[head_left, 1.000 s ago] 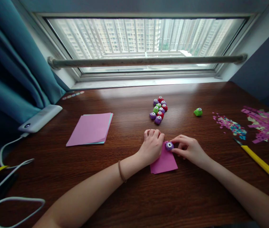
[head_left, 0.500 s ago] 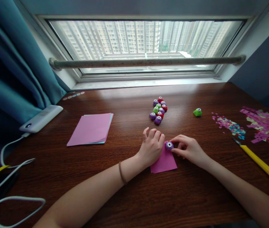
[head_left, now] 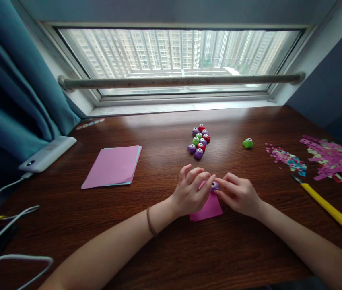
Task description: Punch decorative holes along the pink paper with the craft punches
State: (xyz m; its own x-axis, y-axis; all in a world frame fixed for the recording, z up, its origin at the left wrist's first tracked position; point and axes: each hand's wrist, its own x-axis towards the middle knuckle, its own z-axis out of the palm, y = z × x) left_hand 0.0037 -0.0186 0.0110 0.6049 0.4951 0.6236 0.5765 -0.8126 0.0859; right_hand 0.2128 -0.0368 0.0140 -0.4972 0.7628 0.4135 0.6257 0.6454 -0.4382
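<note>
A small purple craft punch (head_left: 215, 186) sits at the upper right edge of a pink sheet of paper (head_left: 209, 209). My right hand (head_left: 240, 194) holds the punch from its right side between thumb and fingers. My left hand (head_left: 192, 189) is closed on the paper's upper left part, its forefinger reaching over to the punch. The left thumb and the paper's top edge are hidden beneath that hand. Beyond the hands stands a cluster of several purple, red and green punches (head_left: 199, 141). A lone green punch (head_left: 248, 143) stands farther right.
A stack of pink and blue paper (head_left: 112, 167) lies left. On the right are paper confetti (head_left: 288, 159), cut paper strips (head_left: 329, 157) and a yellow craft knife (head_left: 328, 203), blade exposed. A white power bank (head_left: 48, 154) with a looping cable (head_left: 14, 257) lies far left.
My left fingers have lifted and stretched rightward to the purple punch, partly covering it. My right fingers have moved onto its near top. The view has shifted slightly.
</note>
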